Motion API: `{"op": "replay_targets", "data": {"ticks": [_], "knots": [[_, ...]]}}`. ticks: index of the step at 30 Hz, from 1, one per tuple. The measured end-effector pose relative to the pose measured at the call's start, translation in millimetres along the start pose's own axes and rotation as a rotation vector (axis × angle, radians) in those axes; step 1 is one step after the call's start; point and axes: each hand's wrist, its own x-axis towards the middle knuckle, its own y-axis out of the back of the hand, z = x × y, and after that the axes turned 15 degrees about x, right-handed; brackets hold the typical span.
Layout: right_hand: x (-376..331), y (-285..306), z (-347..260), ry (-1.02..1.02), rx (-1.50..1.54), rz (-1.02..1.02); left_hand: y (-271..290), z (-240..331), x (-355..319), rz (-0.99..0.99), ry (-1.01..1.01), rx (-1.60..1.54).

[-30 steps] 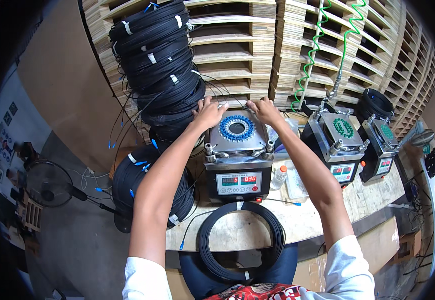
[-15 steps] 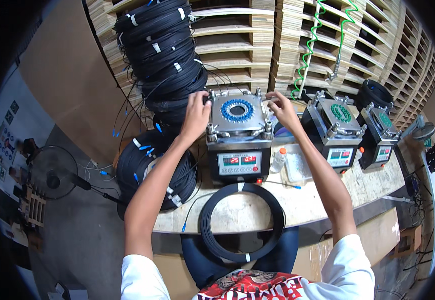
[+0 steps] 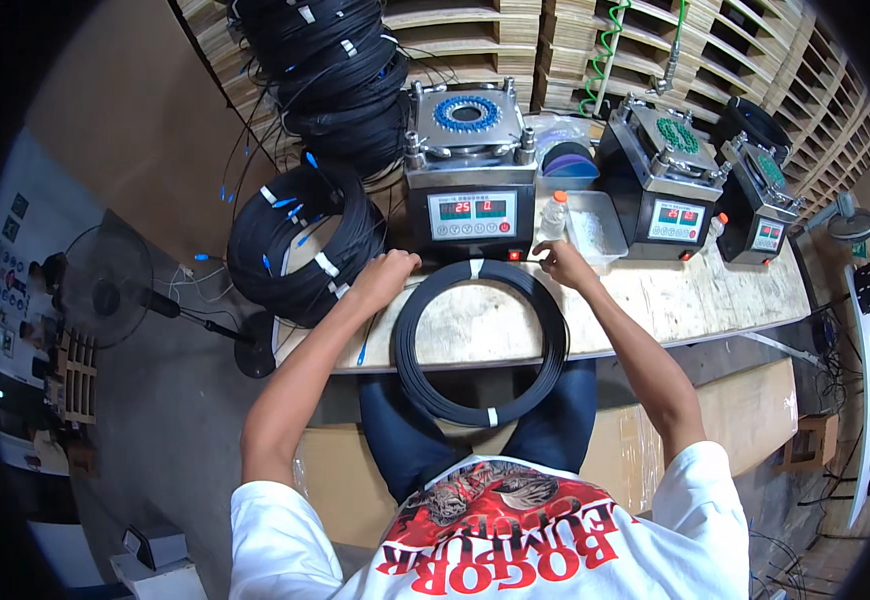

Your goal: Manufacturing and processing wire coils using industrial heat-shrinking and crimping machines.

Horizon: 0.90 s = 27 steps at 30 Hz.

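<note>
A coil of black cable lies partly on the table's front edge and partly over my lap, with white tape bands around it. Just left of its upper side is my left hand, fingers pressed together by the machine's lower left corner; what they hold, if anything, is hidden. A blue connector on a thin cable end rests below that hand. My right hand is curled in a pinch to the coil's upper right, and I cannot make out anything in it. Behind the coil stands a polishing machine with a ring of blue connectors on top.
Two similar machines with green connectors stand at right. A small bottle and a clear plastic tray sit between machines. Stacked cable coils and another coil are at left. A fan stands further left.
Both hands have come down from beside the machine's top plate to the table near the coil. The view has shifted, and the machine's right-hand display reads differently.
</note>
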Motion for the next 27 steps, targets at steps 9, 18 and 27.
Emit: {"op": "replay_targets", "data": {"ticks": [9, 18, 27], "knots": [[-20.2, -27.9, 8.7, 0.054, -0.607, 0.213, -82.0, -25.3, -7.8, -0.063, 0.048, 0.184], [-58.5, 21.3, -49.8, -0.184, 0.266, -0.039, -38.5, -17.9, -41.7, -0.171, 0.390, -0.706], [-111.4, 23.4, -112.6, -0.188, 1.013, -0.058, 25.2, 22.1, -73.3, -0.005, 0.343, -1.777]]}}
